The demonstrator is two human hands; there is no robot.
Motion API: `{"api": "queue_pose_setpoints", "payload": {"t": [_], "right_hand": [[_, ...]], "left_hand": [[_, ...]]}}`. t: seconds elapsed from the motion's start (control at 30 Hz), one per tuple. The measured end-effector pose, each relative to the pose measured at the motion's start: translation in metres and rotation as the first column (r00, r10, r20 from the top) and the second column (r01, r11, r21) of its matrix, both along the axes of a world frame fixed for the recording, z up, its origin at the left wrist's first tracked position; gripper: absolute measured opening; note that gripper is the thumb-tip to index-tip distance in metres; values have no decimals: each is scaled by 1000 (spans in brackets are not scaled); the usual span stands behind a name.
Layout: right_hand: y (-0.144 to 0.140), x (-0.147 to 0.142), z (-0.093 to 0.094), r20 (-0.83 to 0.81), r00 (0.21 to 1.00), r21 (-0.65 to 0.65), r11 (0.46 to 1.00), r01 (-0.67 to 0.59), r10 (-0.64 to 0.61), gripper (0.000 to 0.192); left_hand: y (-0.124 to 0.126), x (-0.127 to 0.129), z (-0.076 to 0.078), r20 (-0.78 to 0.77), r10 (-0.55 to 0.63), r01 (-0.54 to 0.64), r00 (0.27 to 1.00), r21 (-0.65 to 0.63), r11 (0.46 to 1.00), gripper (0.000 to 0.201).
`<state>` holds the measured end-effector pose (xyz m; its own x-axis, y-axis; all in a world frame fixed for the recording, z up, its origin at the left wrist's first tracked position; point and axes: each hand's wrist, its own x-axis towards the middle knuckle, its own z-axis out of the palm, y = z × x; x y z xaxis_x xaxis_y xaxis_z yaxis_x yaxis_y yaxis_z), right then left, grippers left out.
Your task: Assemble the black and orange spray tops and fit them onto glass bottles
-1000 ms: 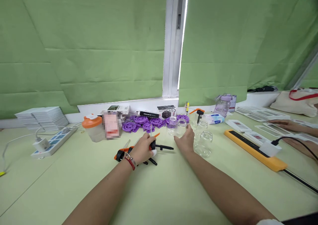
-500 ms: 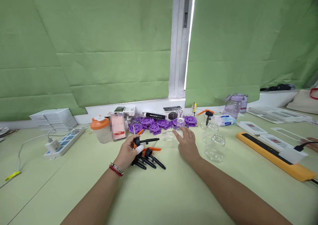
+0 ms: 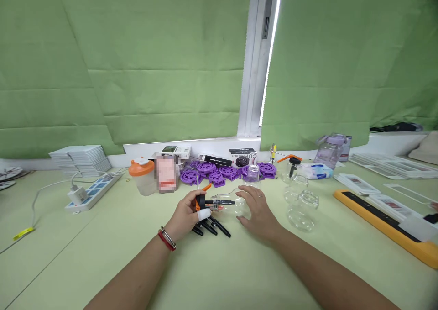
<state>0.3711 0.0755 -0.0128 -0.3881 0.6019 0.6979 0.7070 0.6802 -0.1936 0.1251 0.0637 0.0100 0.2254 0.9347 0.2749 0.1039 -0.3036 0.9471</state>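
My left hand (image 3: 189,214), with white tape round one finger, grips a black cap (image 3: 201,202) that has an orange lever and a thin metal rod. The cap's black stem (image 3: 226,202) lies inside the neck of a clear glass jar (image 3: 242,206) tipped on its side. My right hand (image 3: 259,209) is wrapped round the jar's rounded base. Whether the cap touches the rim is too small to tell. Below my left hand, several more black stems (image 3: 219,225) lie on the table, their caps partly hidden by my fingers.
Clear glass jars (image 3: 303,212) stand to the right, by one with a black top (image 3: 293,166). Behind are purple plastic parts (image 3: 227,172), a phone (image 3: 167,174) and an orange-lidded cup (image 3: 142,177). A power strip (image 3: 94,193) lies left, a yellow-orange bar (image 3: 386,225) right; a hand's edge shows far right.
My right hand has taken hold of the glass jar and brought it towards my left hand. The black stem is now inside the jar's neck. The view has shifted slightly left.
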Motion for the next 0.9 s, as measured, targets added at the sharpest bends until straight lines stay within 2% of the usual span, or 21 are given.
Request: {"api": "queue_pose_setpoints", "payload": {"t": [0.1,0.2,0.43,0.53,0.67,0.77,0.9], "right_hand": [[0,3,0,-67,995,-52,996,-75,71,54],[-3,3,1,-166,979,-196,969,-153,120,59],[0,3,4,-431,895,-460,826,-327,114,71],[8,5,0,-547,824,-469,762,-446,146,75],[17,9,-5,-690,697,-409,690,-598,195,80],[19,11,-5,-779,605,-387,633,-670,165,78],[17,11,-3,-831,547,-402,573,-714,98,71]], "left_hand": [[-1,6,-1,25,-6,7,1000,-14,1000,53],[0,10,-6,20,21,-22,1000,12,1000,52],[6,13,-14,24,61,-62,998,63,996,51],[7,12,-12,42,41,-42,998,43,998,52],[7,10,-11,28,30,-31,999,33,999,52],[6,10,-13,-10,44,-43,999,45,998,53],[4,13,-14,11,23,-23,1000,31,999,52]]}}
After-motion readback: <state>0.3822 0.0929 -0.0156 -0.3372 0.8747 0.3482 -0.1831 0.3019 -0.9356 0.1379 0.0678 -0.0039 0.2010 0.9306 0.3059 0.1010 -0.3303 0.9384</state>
